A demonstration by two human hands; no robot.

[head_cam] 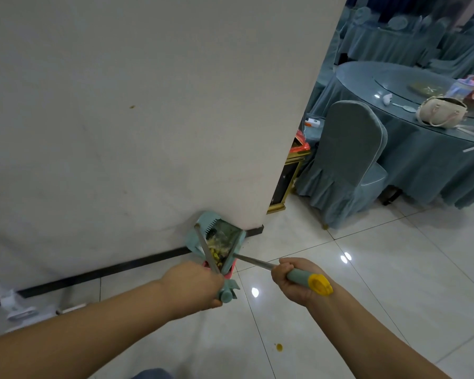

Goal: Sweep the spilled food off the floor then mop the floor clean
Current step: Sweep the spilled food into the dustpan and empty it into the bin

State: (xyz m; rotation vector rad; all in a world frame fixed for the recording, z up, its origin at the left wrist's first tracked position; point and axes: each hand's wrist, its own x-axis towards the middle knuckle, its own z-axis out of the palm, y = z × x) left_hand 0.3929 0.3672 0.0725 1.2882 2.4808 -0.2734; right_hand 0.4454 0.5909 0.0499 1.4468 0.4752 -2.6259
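Head view: L hand (196,285) is fisted tight round a thin metal shaft (207,250) that runs up and away to the far top of the dustpan (231,235). A teal clip end (227,294) sticks out just below the fist. R hand (293,283) is wrapped round a teal grip (298,277) w/ a yellow cap (320,285), and the cap lies over the wrist. From this grip a second shaft (253,261) goes fwd and vanishes behind the pan's right wall. A pink part (228,273) shows at the pan's near lip, prob. the broom head, but it's mostly hidden.

The dustpan is teal w/ comb teeth on its far rim. It sits at the floor's (367,283) edge against the wall (121,105), right by the wall's outer corner, covering a bit of the black baseboard (121,269). Inside are food scraps (216,254), yellow bits mixed w/ pale stuff.

One small yellow-brown food spot (278,347) lies on the tiles nearer the camera, between the two forearms and well apart from the pan.

At the floor's left edge, by the baseboard, is a white flat-headed tool (19,310). Past the wall corner on the right are a covered chair (348,160) and a round worktop (411,149) in blue cloth, w/ a cream handbag (441,113) nr its near edge.
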